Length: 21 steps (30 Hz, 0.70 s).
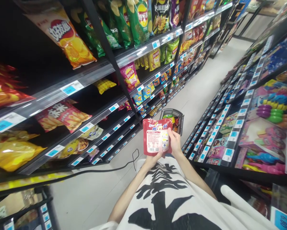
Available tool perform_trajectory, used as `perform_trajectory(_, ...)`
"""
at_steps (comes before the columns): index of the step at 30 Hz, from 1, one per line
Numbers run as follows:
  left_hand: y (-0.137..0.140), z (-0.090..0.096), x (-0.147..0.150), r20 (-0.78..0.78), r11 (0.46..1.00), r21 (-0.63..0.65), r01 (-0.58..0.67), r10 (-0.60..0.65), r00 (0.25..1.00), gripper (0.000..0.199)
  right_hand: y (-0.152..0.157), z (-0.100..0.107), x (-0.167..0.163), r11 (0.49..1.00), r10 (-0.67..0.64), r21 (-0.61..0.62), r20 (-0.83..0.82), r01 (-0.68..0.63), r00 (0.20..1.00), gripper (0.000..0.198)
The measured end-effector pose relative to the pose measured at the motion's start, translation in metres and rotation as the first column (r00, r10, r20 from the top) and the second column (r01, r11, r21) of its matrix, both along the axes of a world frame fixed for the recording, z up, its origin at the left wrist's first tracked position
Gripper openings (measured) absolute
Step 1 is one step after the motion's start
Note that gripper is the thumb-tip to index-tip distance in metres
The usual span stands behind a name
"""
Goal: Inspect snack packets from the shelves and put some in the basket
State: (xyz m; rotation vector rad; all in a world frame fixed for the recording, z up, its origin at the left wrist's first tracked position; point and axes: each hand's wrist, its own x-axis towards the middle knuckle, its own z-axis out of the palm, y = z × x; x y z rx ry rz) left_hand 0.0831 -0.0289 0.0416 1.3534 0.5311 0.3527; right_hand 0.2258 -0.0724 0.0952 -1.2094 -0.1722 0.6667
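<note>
A red snack bag (155, 140) is held upright in front of my body, its side with a white text label and barcode towards me. My right hand (175, 143) grips its right edge, thumb on the front. My left hand (154, 159) holds the bag from below at its bottom edge; most of those fingers are hidden behind it. Just beyond the bag, a dark shopping basket (182, 120) on the floor holds several colourful packages and is partly covered by the bag and my right hand.
Shelves with chip bags (70, 40) and price tags line the left side. On the right, another shelf holds colourful toys (265, 137) and small packets. A pale floor aisle (226, 60) runs ahead between them. A black cable (97, 171) stretches across at lower left.
</note>
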Motion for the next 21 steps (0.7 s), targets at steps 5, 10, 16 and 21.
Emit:
perform_trajectory(5, 0.0, -0.004, 0.002, 0.011, 1.0, 0.025, -0.013, 0.012, 1.0, 0.046, 0.001, 0.0, 0.0, 1.0, -0.005, 0.001, -0.031, 0.005, 1.0, 0.041)
perform_trajectory(10, -0.001, 0.0, 0.003, 0.015, 0.998, 0.027, -0.05, 0.049, 0.999, 0.048, 0.002, 0.002, -0.002, 1.0, -0.009, -0.011, -0.029, 0.009, 1.0, 0.046)
perform_trajectory(16, -0.001, 0.012, 0.004, -0.004, 0.991, 0.097, -0.097, 0.098, 0.995, 0.05, 0.001, 0.001, -0.001, 0.999, -0.011, -0.046, 0.011, 0.011, 1.0, 0.05)
perform_trajectory(21, -0.001, 0.019, 0.005, -0.004, 0.989, 0.113, -0.093, 0.094, 0.996, 0.052, 0.0, -0.002, -0.001, 1.0, -0.006, 0.006, -0.024, 0.006, 1.0, 0.044)
